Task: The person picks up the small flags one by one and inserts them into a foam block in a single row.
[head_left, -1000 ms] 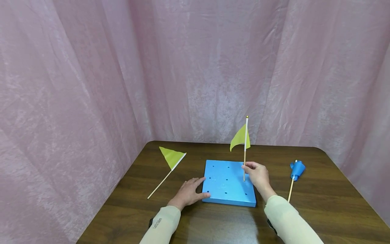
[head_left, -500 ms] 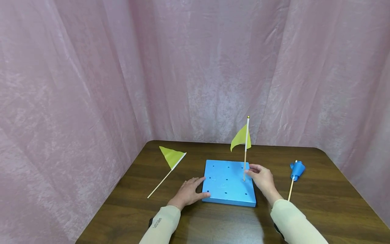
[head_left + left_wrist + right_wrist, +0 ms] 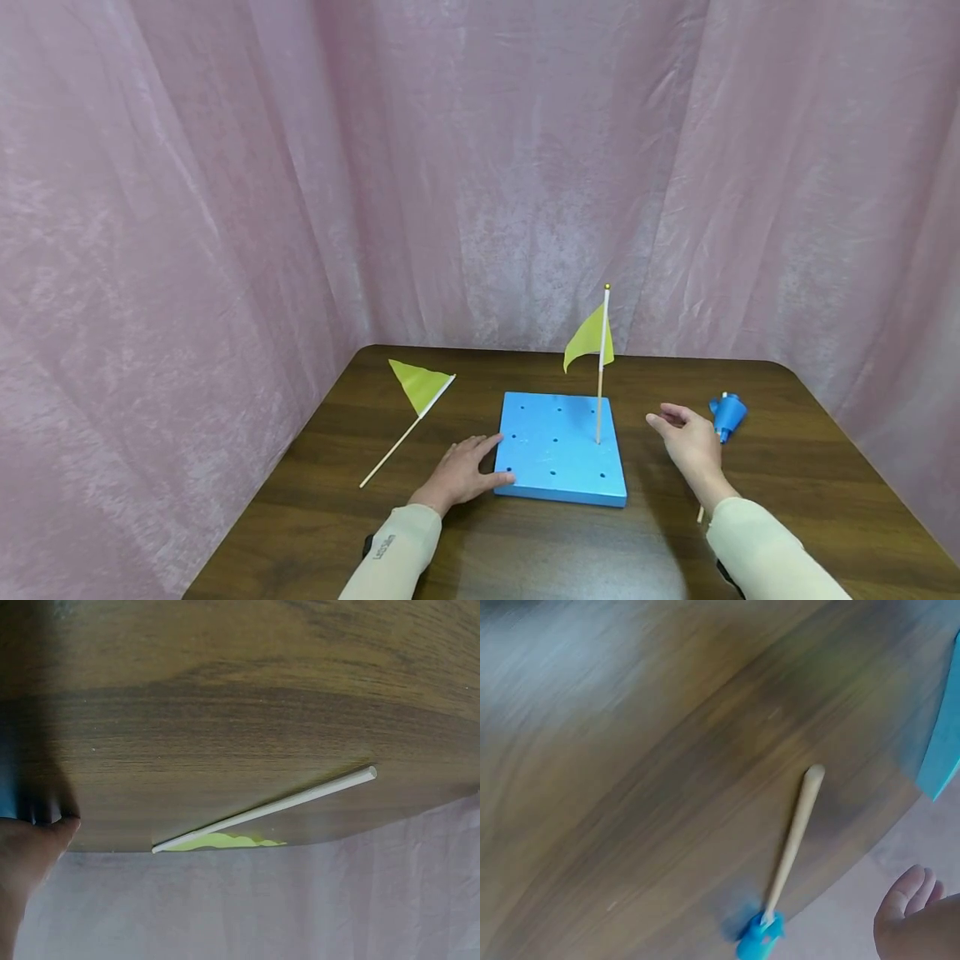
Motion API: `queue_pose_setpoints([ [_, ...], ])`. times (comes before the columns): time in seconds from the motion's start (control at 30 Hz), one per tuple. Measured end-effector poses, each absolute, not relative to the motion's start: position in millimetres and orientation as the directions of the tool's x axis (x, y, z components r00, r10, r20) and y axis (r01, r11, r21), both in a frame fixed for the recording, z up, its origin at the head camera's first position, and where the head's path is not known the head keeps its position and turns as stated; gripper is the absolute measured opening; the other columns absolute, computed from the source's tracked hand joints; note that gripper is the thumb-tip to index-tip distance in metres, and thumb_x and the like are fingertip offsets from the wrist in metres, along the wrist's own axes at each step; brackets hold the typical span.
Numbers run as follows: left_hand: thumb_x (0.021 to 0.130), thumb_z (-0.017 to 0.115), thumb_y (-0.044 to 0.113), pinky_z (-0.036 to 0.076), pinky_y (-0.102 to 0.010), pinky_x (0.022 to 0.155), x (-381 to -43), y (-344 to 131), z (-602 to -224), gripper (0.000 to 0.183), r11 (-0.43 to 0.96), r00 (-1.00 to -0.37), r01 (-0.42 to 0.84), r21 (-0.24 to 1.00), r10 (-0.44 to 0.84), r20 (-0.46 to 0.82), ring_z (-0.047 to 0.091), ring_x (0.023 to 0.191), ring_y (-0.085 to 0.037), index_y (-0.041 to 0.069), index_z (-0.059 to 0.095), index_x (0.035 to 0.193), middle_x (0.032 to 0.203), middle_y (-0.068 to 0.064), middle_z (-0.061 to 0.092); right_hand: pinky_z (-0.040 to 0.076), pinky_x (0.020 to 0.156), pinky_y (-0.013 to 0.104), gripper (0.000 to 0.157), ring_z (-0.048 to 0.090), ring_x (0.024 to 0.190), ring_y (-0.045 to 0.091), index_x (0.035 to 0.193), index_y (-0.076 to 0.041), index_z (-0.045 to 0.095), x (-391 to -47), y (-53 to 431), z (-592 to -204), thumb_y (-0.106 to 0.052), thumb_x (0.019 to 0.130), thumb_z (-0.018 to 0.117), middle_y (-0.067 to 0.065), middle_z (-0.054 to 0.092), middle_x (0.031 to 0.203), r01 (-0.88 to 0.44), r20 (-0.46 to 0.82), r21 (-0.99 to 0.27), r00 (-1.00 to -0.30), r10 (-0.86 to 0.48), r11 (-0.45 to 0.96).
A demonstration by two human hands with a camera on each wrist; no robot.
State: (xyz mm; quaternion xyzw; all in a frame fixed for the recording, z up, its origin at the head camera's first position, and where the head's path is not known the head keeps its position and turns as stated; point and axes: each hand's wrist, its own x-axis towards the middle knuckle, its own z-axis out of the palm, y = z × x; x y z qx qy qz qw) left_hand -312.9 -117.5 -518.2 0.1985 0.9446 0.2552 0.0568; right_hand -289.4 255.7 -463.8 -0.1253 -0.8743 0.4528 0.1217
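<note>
A yellow flag point(image 3: 589, 342) on a stick stands upright in a hole near the right side of the blue board point(image 3: 536, 454), which has several holes. My left hand point(image 3: 467, 473) rests at the board's left edge, thumb and fingers spread and straight. To the right of the board, my right hand point(image 3: 690, 442) hovers over the table with loosely bent fingers and nothing between them. Partly behind that hand lies a stick with a rolled blue flag point(image 3: 729, 415); in the right wrist view its bare wooden stick point(image 3: 795, 836) shows whole.
Left of the board, a second yellow flag point(image 3: 417, 387) lies flat on the brown wooden table point(image 3: 555, 550); its stick point(image 3: 285, 804) shows in the left wrist view. A pink curtain point(image 3: 495, 183) hangs behind the table.
My right hand has let go of the upright yellow flag's stick and moved right, toward the rolled blue flag. The flag stays standing. My left hand keeps its place at the board.
</note>
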Motion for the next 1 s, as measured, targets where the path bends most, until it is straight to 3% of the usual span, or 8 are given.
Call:
queue_pose_setpoints([
  [0.4,0.087,0.059,0.07,0.018,-0.056,0.117,-312,-118,-517,0.084,0.792,-0.913,0.351,0.5,0.408,-0.006,0.03,0.144,-0.035,0.025,0.037,0.155,0.155,-0.014,0.037,0.039,0.092,0.053,0.056,0.053,0.116,0.047,0.131,0.004,0.059,-271,295,-463,-0.039,0.096,0.064,0.024,0.064,0.123,0.173,0.151,-0.772,-0.885,0.44,0.612],
  [0.73,0.086,0.058,0.071,0.017,-0.057,0.117,-313,-119,-518,0.085,0.789,-0.914,0.343,0.51,0.406,-0.013,0.029,0.145,-0.036,0.025,0.037,0.155,0.155,-0.014,0.037,0.04,0.085,0.055,0.05,0.057,0.105,0.05,0.123,0.011,0.061,-259,306,-482,-0.028,0.094,0.067,0.027,0.067,0.113,0.23,0.147,-0.723,-0.87,0.47,0.652],
  [1.0,0.086,0.058,0.071,0.018,-0.057,0.117,-313,-118,-518,0.085,0.792,-0.912,0.35,0.5,0.409,-0.009,0.03,0.144,-0.035,0.026,0.037,0.155,0.155,-0.014,0.037,0.04,0.087,0.057,0.049,0.055,0.105,0.052,0.119,0.013,0.062,-255,307,-490,-0.029,0.093,0.066,0.031,0.064,0.116,0.275,0.1,-0.695,-0.878,0.467,0.665],
])
